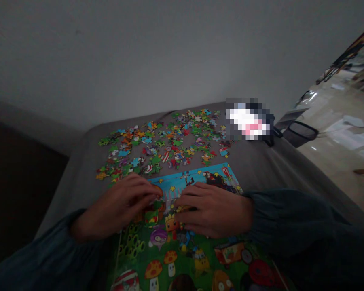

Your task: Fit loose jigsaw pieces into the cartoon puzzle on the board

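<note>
A colourful cartoon picture board (pixel 176 246) lies in front of me, its blue upper edge turned toward the loose pieces. Over its upper left part, my left hand (pixel 118 206) has thumb and fingers pinched together on a small puzzle piece, mostly covered by the fingertips. My right hand (pixel 212 208) rests palm down on the board's upper right part, fingers slightly bent and apart, with nothing seen in it. Both hands hide parts of the picture, and the gap between them shows a small yellow-crowned cartoon figure (pixel 171 223).
Many loose puzzle pieces (pixel 177 141) are scattered on the grey cloth surface (pixel 257 161) beyond the board. A blurred-out object (pixel 248 121) with dark straps lies at the back right. A plain wall (pixel 157 60) rises behind. The shiny floor (pixel 336 121) shows past the right edge.
</note>
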A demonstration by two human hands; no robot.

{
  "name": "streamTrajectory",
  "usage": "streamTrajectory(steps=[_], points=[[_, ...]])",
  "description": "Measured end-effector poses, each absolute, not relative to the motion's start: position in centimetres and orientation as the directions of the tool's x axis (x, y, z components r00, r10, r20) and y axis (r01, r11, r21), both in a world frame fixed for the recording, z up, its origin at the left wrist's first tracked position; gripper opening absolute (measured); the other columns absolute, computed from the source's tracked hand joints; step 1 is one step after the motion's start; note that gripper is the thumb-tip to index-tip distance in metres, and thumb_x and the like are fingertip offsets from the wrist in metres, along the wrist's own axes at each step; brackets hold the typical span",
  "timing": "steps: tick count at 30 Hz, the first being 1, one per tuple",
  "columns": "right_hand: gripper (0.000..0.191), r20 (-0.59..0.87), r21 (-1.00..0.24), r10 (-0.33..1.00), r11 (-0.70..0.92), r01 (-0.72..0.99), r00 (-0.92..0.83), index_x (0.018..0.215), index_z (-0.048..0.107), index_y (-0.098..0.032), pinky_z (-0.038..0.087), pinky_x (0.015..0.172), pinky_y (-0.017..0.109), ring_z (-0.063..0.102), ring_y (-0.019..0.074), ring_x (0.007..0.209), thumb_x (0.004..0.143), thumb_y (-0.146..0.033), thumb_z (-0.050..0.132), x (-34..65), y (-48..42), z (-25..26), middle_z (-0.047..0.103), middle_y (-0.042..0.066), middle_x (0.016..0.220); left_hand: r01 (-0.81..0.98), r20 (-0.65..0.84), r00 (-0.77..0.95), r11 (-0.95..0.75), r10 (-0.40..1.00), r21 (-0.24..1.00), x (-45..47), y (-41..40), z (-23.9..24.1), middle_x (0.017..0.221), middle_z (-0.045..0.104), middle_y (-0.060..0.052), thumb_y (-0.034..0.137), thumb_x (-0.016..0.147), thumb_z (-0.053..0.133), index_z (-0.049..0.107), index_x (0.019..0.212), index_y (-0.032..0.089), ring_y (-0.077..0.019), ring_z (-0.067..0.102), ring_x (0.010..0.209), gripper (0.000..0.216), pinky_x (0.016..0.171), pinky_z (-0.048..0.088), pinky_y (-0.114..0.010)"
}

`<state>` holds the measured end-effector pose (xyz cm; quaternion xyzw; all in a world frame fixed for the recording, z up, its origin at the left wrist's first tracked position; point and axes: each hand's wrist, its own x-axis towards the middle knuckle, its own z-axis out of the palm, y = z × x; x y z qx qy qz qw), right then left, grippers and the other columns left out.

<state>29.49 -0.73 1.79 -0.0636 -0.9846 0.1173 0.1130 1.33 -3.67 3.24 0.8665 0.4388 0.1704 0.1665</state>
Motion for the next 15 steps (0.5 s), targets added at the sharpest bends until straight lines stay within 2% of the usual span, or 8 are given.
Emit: streamTrajectory(steps=[2,4,7,8,10,12,15], points=[[0.028,0.202,-0.241,0.158,0.964,0.107,-0.967,0.114,0.070,-0.019,0.047,0.094,0.039,0.056,0.0229,0.111,0.105,-0.031,0.046,29.6,-0.6,1.9,0.066,0.006,0.125,0.700,0.168,0.582,-0.596,0.795,0.393,1.6,-3.6,2.7,0.103,0.074,0.004,0.044,0.101,0.054,0.072,0.111,0.037,-0.0161,0.066,0.096,0.021,0.083,0.054,-0.029],[0.029,0.190,-0.242,0.160,0.964,0.111,-0.969,0.113,0.071,-0.020,0.048,0.093,0.039,0.057,0.0225,0.110,0.105,-0.031,0.046,29.7,-0.5,1.9,0.067,0.005,0.125,0.760,0.269,0.498,-0.564,0.824,0.323,0.5,-3.0,2.3,0.109,0.072,0.001,0.046,0.101,0.053,0.071,0.113,0.034,-0.0188,0.065,0.102,0.025,0.089,0.053,-0.034],[0.029,0.180,-0.244,0.157,0.963,0.111,-0.971,0.111,0.072,-0.020,0.048,0.092,0.038,0.057,0.0219,0.108,0.106,-0.032,0.045,29.8,-0.3,2.0,0.067,0.005,0.124,0.914,0.369,0.251,-0.345,0.895,0.215,-2.8,-1.7,1.7,0.118,0.069,-0.006,0.048,0.101,0.045,0.069,0.118,0.028,-0.0261,0.062,0.114,0.036,0.102,0.048,-0.046],[0.029,0.180,-0.244,0.157,0.964,0.111,-0.971,0.111,0.072,-0.020,0.048,0.091,0.038,0.057,0.0218,0.108,0.106,-0.032,0.046,29.9,-0.3,2.0,0.067,0.005,0.124,0.955,0.341,0.165,-0.237,0.925,0.181,-4.0,-1.1,1.3,0.125,0.067,-0.010,0.049,0.101,0.042,0.068,0.122,0.025,-0.0301,0.059,0.121,0.041,0.107,0.044,-0.051],[0.027,0.186,-0.241,0.159,0.964,0.112,-0.970,0.110,0.072,-0.020,0.048,0.091,0.037,0.057,0.0216,0.107,0.105,-0.030,0.047,29.9,-0.3,1.9,0.067,0.005,0.124,0.988,0.194,0.054,-0.080,0.979,0.131,-5.9,-0.3,0.5,0.139,0.061,-0.013,0.051,0.099,0.039,0.065,0.130,0.023,-0.0373,0.051,0.132,0.049,0.110,0.038,-0.061],[0.026,0.190,-0.240,0.161,0.964,0.114,-0.968,0.110,0.072,-0.020,0.048,0.091,0.037,0.057,0.0215,0.108,0.105,-0.029,0.048,29.9,-0.4,1.9,0.067,0.005,0.124,0.992,0.115,0.026,-0.040,0.993,0.118,-7.0,0.3,-0.2,0.143,0.059,-0.011,0.054,0.097,0.040,0.066,0.130,0.027,-0.0391,0.049,0.135,0.050,0.110,0.037,-0.063],[0.026,0.184,-0.240,0.159,0.964,0.112,-0.970,0.111,0.072,-0.020,0.047,0.091,0.037,0.057,0.0216,0.108,0.105,-0.028,0.048,29.9,-0.4,1.9,0.068,0.005,0.123,0.985,0.124,0.056,-0.075,0.991,0.157,-7.3,0.6,-0.5,0.136,0.064,-0.008,0.057,0.094,0.042,0.072,0.119,0.032,-0.0360,0.054,0.132,0.047,0.111,0.038,-0.058]])
